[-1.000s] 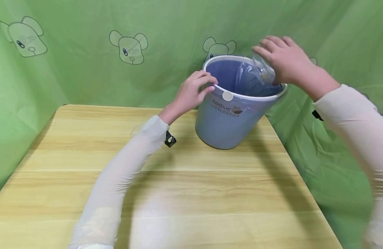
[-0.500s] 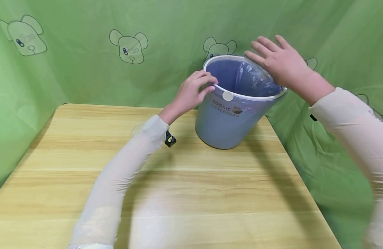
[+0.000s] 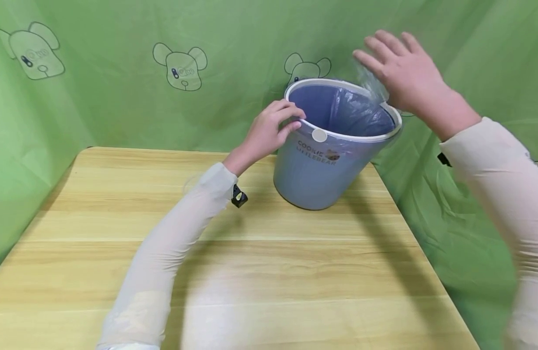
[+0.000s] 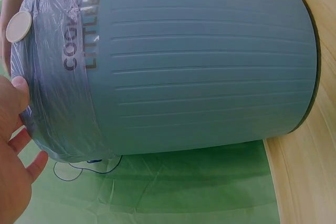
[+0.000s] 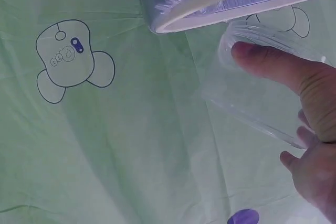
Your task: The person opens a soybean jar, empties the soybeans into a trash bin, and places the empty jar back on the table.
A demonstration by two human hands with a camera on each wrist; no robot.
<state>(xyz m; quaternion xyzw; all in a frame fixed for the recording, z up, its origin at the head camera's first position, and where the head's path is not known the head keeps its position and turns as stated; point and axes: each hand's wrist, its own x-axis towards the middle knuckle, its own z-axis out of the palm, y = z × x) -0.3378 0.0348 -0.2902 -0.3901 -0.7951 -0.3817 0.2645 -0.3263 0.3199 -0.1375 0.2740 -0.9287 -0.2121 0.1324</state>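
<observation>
Two hands are working: our left hand (image 3: 269, 131) is gripping the bin (image 3: 321, 170) rim, our right hand (image 3: 404, 80) (fingers spread) is holding a clear cup (image 5: 262, 93). Next, we judge, tipping calls for steadiness.

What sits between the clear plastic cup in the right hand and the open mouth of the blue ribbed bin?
Nothing visible. The right hand holds the clear plastic cup just outside the far rim of the blue ribbed bin. The clear bag liner leaves the mouth open, and the left hand grips only the near rim.
</observation>
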